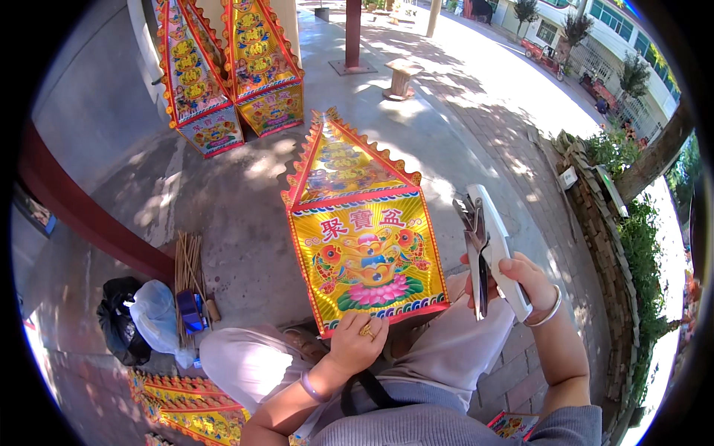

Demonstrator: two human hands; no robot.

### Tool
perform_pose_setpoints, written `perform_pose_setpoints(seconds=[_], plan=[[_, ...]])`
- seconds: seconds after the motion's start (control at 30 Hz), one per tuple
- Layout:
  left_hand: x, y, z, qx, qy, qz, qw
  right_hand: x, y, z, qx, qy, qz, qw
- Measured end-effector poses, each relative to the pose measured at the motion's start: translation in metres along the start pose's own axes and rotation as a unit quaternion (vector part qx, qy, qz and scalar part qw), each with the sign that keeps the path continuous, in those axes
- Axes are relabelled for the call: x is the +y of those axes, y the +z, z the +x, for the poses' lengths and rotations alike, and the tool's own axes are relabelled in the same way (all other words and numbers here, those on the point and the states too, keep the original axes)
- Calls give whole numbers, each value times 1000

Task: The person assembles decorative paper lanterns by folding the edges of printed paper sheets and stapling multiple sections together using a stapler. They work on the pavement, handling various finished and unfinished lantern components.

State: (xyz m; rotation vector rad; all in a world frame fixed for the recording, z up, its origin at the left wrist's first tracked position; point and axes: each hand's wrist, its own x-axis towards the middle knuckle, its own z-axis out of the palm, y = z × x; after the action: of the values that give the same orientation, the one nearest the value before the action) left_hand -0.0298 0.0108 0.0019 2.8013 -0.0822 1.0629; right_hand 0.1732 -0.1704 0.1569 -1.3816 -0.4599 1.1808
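Between my knees stands a decorated paper tower (368,260), red and gold, with a square printed front panel, a scalloped red trim and a pointed top tapering away from me. My left hand (357,343), with a ring on one finger, is closed over the bottom edge of that front panel; its fingertips are partly hidden. To the right of the tower, my right hand (524,286) grips a white and metal plier stapler (492,249) held upright. The stapler's jaws point away from me and sit apart from the paper.
Two similar paper towers (195,82) stand by the wall at the far left. Flat printed pieces (201,409) lie at lower left. Beside the red post (89,215) are thin sticks (190,260), a black bag (123,320) and a pale plastic bag (156,312). A stool (401,78) stands ahead.
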Motion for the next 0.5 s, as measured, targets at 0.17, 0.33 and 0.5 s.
perform_pose_setpoints(seconds=[0.17,0.33,0.5], plan=[[-16,-25,42,100,-35,-8,994,-17,-61,37,181,-151,44,971],[-55,-85,73,315,-264,-99,906,0,-164,104,328,-186,15,926],[-98,-64,2,570,-463,-429,526,70,-221,180,378,-29,-136,915]])
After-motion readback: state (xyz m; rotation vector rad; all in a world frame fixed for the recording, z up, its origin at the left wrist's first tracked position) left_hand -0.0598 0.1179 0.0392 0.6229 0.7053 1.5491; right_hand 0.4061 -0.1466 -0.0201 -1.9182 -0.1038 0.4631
